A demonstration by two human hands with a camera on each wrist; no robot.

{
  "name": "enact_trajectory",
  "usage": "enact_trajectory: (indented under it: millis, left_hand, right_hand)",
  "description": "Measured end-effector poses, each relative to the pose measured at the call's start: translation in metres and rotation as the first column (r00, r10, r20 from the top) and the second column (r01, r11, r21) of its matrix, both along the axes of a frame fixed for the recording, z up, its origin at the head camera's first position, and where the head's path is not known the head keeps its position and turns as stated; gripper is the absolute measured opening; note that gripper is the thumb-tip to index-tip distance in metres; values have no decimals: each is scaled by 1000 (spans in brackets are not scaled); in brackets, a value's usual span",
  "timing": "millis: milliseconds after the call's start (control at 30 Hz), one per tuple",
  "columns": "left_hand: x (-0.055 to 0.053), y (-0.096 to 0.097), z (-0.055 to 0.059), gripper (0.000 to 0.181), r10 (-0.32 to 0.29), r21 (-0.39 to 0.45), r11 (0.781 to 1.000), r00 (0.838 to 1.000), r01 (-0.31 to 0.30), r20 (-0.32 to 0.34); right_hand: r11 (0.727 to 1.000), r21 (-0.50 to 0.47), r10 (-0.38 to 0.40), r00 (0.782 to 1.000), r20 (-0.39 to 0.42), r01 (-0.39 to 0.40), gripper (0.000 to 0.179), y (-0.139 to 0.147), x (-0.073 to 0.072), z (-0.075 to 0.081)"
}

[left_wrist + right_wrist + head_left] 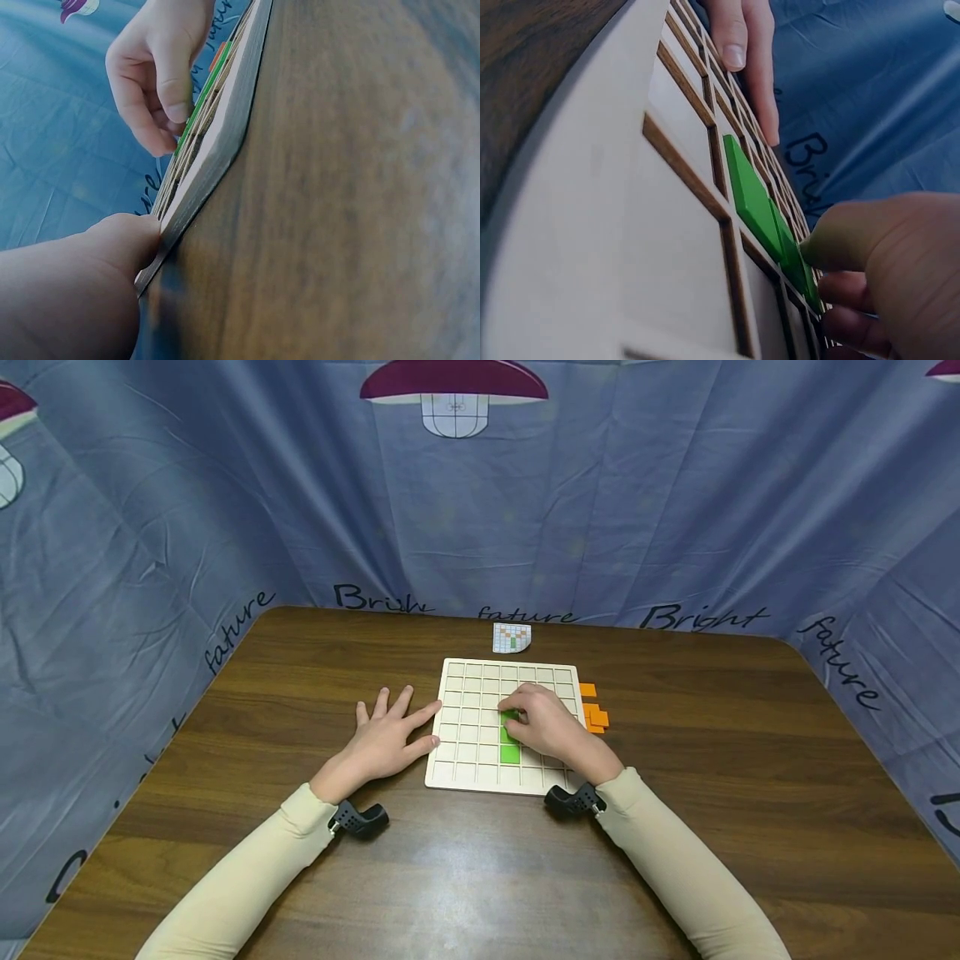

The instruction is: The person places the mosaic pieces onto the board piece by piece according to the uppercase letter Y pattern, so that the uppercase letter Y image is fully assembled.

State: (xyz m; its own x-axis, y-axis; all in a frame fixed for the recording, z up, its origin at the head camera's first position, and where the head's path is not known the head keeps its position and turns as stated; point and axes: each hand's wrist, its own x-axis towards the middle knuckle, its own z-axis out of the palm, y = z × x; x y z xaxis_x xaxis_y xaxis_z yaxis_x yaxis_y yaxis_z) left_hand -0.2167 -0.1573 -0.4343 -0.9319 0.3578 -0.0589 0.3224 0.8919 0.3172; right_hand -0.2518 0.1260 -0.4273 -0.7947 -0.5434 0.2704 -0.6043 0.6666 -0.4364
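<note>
A pale wooden grid board (461, 756) lies flat on the table. Green square tiles (510, 754) form a column in its cells, partly covered by my right hand (547, 720). The thumb and index finger of that hand pinch the farthest green tile (509, 716); in the right wrist view the thumb meets the green column (754, 202). My left hand (386, 739) rests on the table with fingers spread, its thumb and index finger touching the board's left edge. In the left wrist view the left thumb (127, 236) presses against the board's side (217, 161).
Several orange tiles (597, 717) lie loosely beside the board's right edge. A small paper card (512, 637) with a coloured grid pattern lies behind the board. Blue curtains (600, 510) surround the wooden table (465, 877) at the back and sides.
</note>
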Motion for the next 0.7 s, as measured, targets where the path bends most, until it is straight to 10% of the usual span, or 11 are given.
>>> enact_trajectory:
  millis: [700]
  left_hand:
    - [-1, 0, 1, 62, -1, 3, 1000, 1000, 1, 5]
  right_hand:
    - [995, -14, -98, 995, -15, 98, 30, 55, 4, 7]
